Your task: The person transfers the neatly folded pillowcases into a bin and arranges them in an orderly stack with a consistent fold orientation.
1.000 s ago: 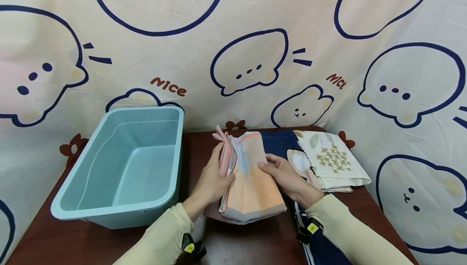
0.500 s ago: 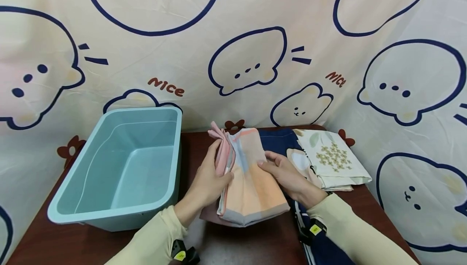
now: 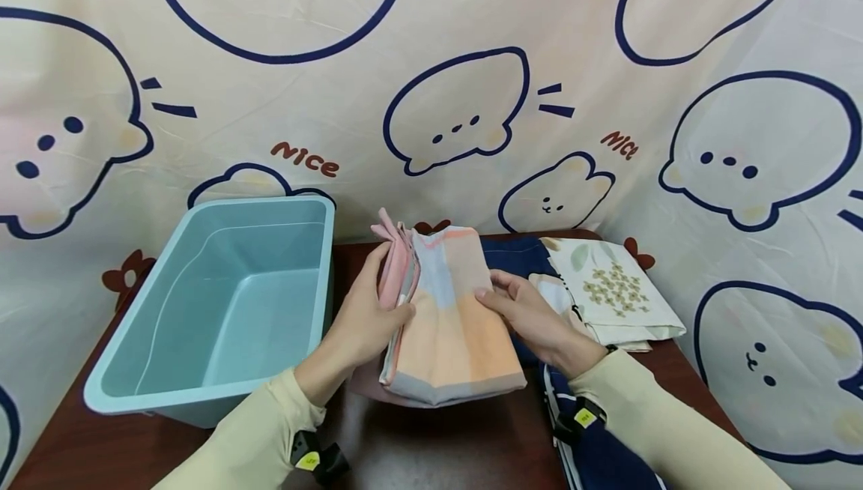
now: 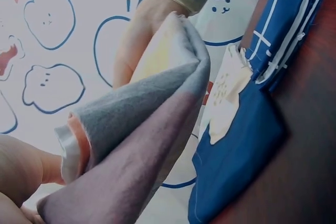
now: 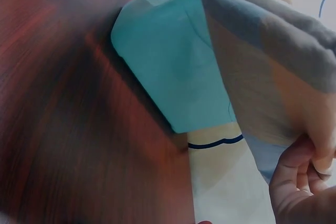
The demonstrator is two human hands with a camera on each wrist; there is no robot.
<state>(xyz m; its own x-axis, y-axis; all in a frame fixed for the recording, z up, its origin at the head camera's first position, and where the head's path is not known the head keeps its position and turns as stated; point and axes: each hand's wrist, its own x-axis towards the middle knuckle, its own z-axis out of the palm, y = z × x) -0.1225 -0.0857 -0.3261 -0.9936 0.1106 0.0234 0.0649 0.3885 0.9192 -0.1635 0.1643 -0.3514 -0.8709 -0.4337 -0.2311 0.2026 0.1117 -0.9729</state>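
Note:
A folded pastel checked cloth [image 3: 458, 318], peach, grey, blue and pink, is held above the table between both hands. My left hand [image 3: 360, 310] grips its left edge, thumb on the front, where bunched pink layers stick up at the top. On the opposite side my right hand [image 3: 533, 318] pinches the edge between thumb and fingers. The left wrist view shows the layered underside of the cloth [image 4: 142, 114], with grey and mauve folds hanging down. In the right wrist view, my right hand [image 5: 302, 182] pinches the cloth at its lower right.
A light blue plastic tub [image 3: 270, 310] stands on the dark red-brown table [image 3: 431, 452] at the left. Folded navy fabric [image 3: 512, 258] and a white floral cloth [image 3: 616, 295] lie at the right. A cartoon-printed curtain [image 3: 431, 25] hangs around the back and sides.
Both hands have kept hold of the cloth. It has shifted slightly left and up, toward the tub, with the left hand moving furthest.

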